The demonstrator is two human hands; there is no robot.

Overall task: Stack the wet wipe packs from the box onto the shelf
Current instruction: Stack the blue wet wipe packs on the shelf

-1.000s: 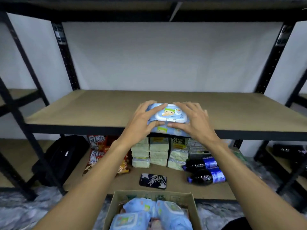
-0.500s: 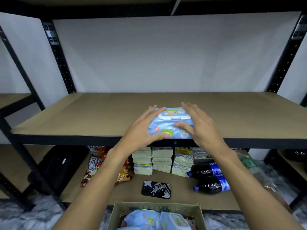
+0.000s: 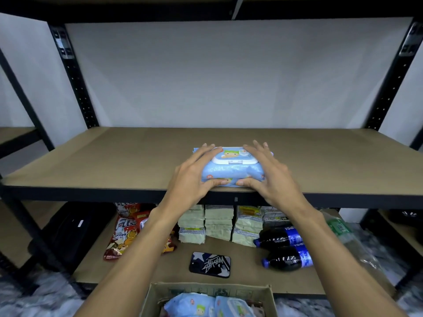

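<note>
at frame centre the left hand (image 3: 192,177) and right hand (image 3: 270,175) clasp a blue wet wipe pack (image 3: 232,167) from either side, fingers spread over it, as it lies near the shelf's (image 3: 114,161) front edge. bottom centre, a box (image 3: 206,294) holds more packs (image 3: 206,305).

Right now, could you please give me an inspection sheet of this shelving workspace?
Surface: brown shelf board, bare except for one pack.
Job's things: wet wipe pack lying flat near the front edge; more packs in the cardboard box below.
Clutter: lower shelf holds snack bags, green packets, two cola bottles, a phone.
Hands: left hand and right hand clasp the pack's sides.
Cables: nothing seen.
Surroundings: black metal uprights, white wall behind.
</note>
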